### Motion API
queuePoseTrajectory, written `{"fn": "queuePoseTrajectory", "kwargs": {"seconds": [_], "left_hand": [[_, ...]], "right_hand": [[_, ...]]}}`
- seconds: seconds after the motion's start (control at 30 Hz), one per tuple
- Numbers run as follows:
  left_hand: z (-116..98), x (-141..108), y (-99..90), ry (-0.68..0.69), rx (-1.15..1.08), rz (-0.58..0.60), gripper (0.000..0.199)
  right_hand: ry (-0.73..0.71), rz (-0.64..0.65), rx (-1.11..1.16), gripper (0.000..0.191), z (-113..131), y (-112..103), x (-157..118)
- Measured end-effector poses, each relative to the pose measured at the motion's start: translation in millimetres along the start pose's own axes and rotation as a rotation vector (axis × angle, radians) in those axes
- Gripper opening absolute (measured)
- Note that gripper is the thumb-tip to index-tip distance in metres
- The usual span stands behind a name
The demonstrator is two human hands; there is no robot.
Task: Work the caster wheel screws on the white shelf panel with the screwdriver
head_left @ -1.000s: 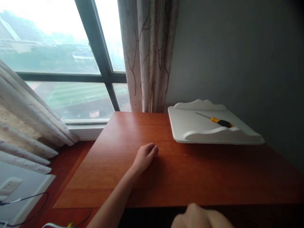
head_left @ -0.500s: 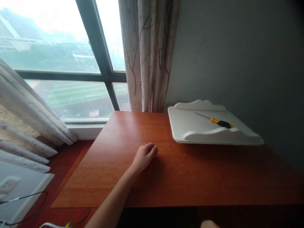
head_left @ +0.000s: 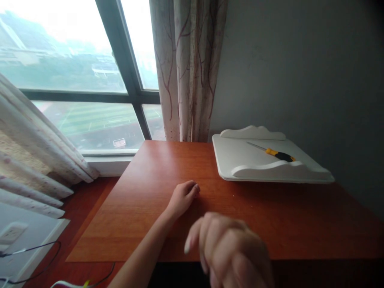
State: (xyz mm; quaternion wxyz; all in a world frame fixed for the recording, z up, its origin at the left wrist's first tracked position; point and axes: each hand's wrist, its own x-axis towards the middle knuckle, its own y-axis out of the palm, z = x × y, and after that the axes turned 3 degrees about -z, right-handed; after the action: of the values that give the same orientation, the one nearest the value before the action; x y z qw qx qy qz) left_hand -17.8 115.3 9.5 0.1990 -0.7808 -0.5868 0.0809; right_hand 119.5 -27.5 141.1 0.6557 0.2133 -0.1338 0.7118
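My left hand (head_left: pixel 183 197) rests on the wooden table (head_left: pixel 135 200), its fingers curled in and nothing showing in them. My right hand (head_left: pixel 231 248) hangs over the front edge, close to the camera and slightly blurred. Its fingers are bent into a loose fist, with one finger angled out to the lower left; I see no object in it. Farther back to the right, a screwdriver (head_left: pixel 271 153) with a yellow and black handle lies on a white tray (head_left: pixel 237 150) with wavy raised sides. Neither hand touches the tray or the screwdriver.
A grey wall (head_left: pixel 285 72) rises behind the tray. Patterned curtains (head_left: pixel 187 72) hang beside the window (head_left: pixel 90 68) behind the table. At lower left are a wall socket (head_left: pixel 13 233) and a black cable (head_left: pixel 45 245). A tiny pale speck lies on the tabletop.
My right hand has come up from the bottom edge into view over the table's front. My left hand, the tray and the screwdriver stay where they were.
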Motion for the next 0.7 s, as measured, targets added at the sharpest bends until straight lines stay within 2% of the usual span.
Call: {"fn": "queuePoseTrajectory", "kwargs": {"seconds": [0.03, 0.13, 0.2, 0.3, 0.43, 0.7], "left_hand": [[0, 0, 0.3, 0.0, 0.001, -0.003, 0.035], [-1, 0, 0.5, 0.012, 0.003, -0.003, 0.035], [-2, 0, 0.0, 0.022, 0.002, 0.006, 0.035], [-5, 0, -1.0, 0.026, 0.011, 0.014, 0.034], [-5, -1, -1.3, 0.025, 0.048, 0.014, 0.034], [-8, -2, 1.0, 0.043, 0.163, 0.02, 0.029]], "right_hand": [[0.019, -0.021, 0.003, 0.049, -18, -3, 10], [0.225, -0.014, -0.175, 0.044, -75, -26, 30], [0.32, -0.084, -0.28, 0.045, -108, -45, 36], [0.358, -0.14, -0.314, 0.045, -141, -64, 35], [0.39, -0.153, -0.319, 0.047, -159, -68, 28], [0.41, -0.105, -0.372, 0.044, -165, -66, 23]]}}
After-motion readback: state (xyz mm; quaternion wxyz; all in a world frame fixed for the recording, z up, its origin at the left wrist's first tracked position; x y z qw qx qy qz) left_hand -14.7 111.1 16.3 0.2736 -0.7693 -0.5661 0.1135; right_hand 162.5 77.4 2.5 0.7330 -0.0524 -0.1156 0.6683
